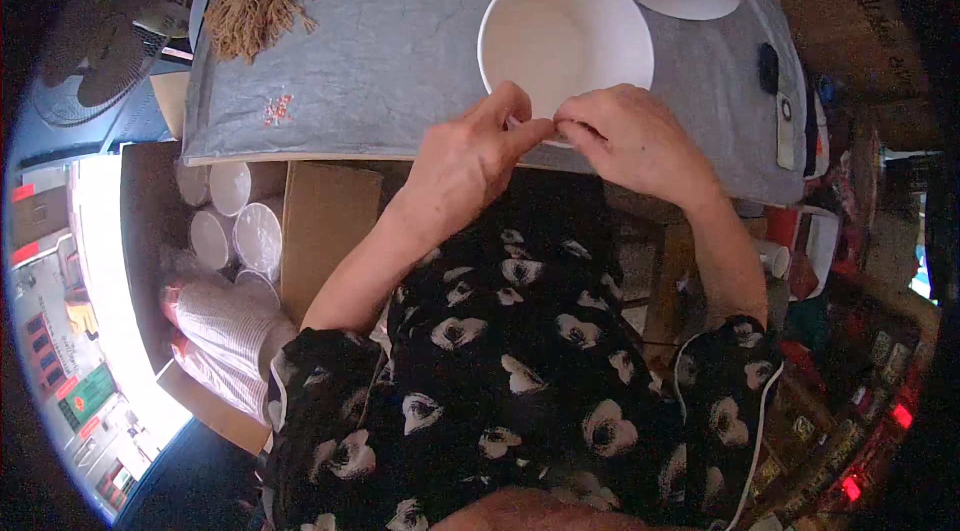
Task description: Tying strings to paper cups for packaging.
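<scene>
Pinch grips, frame centre: left hand [470, 146] and right hand [640, 143], contents indiscernible; best kept steady at white tub [628, 26].

So there's an electric fan [110, 71] over on the far left, its blades showing behind the wire guard. Below it, left of the tabletop [370, 81], sits an open cardboard box [150, 221] crammed with plastic-wrapped stacks of white paper cups [235, 341]. Some tiny red flecks [277, 110] near the tabletop's left edge. Right edge has a slim white gadget [787, 146] just beside a small black object [768, 68], too dark to ID. Brown carton [850, 41] past that, plus red lights [851, 487] lower right.
</scene>
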`<state>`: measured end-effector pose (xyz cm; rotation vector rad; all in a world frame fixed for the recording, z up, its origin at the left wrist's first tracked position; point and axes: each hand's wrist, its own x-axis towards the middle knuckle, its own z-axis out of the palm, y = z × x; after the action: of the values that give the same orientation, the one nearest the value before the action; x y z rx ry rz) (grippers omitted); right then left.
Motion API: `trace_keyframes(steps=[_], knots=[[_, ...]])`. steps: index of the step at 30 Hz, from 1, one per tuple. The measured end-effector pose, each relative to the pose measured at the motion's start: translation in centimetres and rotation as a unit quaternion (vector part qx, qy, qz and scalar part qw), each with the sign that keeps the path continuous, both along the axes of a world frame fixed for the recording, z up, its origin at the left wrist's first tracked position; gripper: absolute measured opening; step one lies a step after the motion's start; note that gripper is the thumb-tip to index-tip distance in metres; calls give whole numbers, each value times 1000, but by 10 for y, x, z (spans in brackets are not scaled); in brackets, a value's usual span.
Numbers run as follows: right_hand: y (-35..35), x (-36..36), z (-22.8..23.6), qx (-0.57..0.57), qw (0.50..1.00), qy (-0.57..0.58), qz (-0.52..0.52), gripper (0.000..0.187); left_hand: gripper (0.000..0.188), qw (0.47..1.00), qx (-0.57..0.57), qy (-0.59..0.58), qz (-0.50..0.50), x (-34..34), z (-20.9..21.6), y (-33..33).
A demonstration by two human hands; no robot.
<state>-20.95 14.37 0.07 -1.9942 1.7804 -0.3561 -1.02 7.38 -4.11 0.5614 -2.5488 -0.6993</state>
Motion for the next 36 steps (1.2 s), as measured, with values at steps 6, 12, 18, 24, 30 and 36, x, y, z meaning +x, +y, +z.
trace_keyframes(steps=[6, 12, 18, 24, 30, 36], knots=[[-19, -8, 15, 70, 995, 61, 44, 20, 42, 999, -9, -44, -27, -9, 8, -10], [-7, -12, 22, -37, 989, -112, -94, 23, 40, 998, -17, -59, 3, -12, 8, -15], [33, -14, -15, -1, 861, -424, -280, 34, 34, 999, -14, -37, 13, -15, 9, -23], [24, 20, -64, -31, 820, -469, -325, 21, 34, 999, -6, -42, 24, -14, 5, -22], [21, 24, -75, -36, 720, -589, -365, 11, 36, 998, -6, -49, 30, -14, 9, -17], [38, 9, -56, 50, 811, -518, -267, 7, 38, 997, 0, -73, 30, -2, 16, -27]])
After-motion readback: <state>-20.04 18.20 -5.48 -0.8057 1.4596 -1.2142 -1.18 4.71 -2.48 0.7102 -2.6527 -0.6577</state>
